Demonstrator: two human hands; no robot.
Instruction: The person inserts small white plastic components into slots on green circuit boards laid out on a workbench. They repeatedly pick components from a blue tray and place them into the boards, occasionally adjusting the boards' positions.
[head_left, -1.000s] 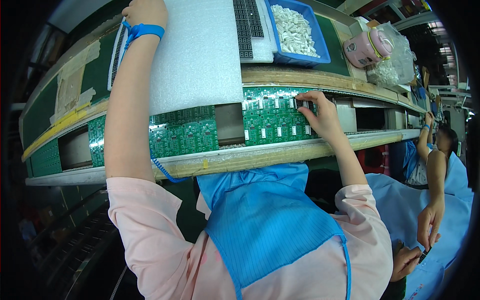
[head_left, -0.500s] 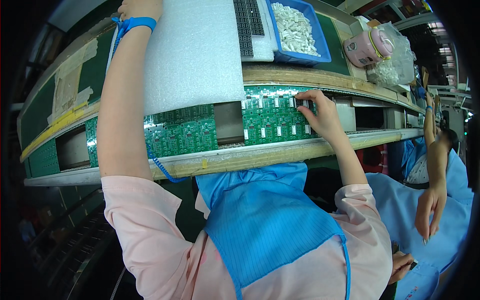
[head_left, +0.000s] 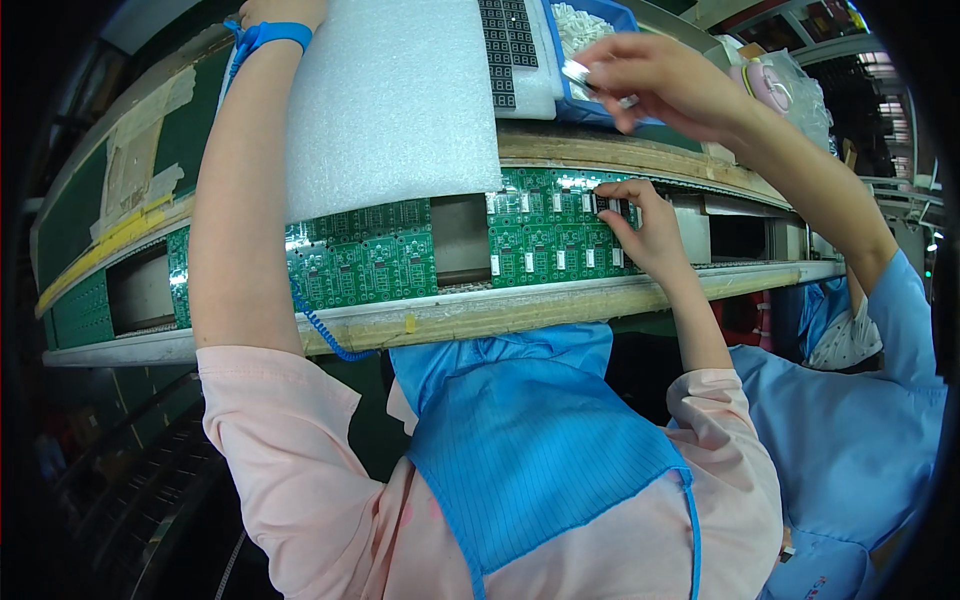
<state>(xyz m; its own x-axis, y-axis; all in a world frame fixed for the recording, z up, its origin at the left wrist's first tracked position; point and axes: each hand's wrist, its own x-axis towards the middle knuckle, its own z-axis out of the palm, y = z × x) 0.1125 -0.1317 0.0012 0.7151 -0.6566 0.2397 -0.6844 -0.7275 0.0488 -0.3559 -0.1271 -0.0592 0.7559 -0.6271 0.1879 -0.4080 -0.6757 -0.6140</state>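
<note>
My right hand point(head_left: 650, 228) is at the right end of a green circuit board point(head_left: 540, 240). Its thumb and forefinger pinch a small black digit display point(head_left: 602, 203) at the board's upper row. White connectors point(head_left: 560, 260) stand in rows on this board. My left hand point(head_left: 283, 10) reaches to the top edge of the view, past the left side of a white foam sheet point(head_left: 390, 110); its fingers are cut off. A blue wrist strap point(head_left: 275, 36) with a coiled cord circles that wrist. More black digit displays point(head_left: 508, 50) lie in rows beside the foam sheet.
A co-worker's hand point(head_left: 660, 80) holds white parts by a blue bin point(head_left: 625, 18) of white connectors. Behind that arm are a pink bottle point(head_left: 765, 85) and a clear plastic bag. More green boards point(head_left: 365, 260) lie along the rail point(head_left: 450, 305), left of a gap.
The co-worker's arm has swung up from the lower right to the blue bin, now covering part of the bottle. My right hand stays on the board, and my left hand has barely moved.
</note>
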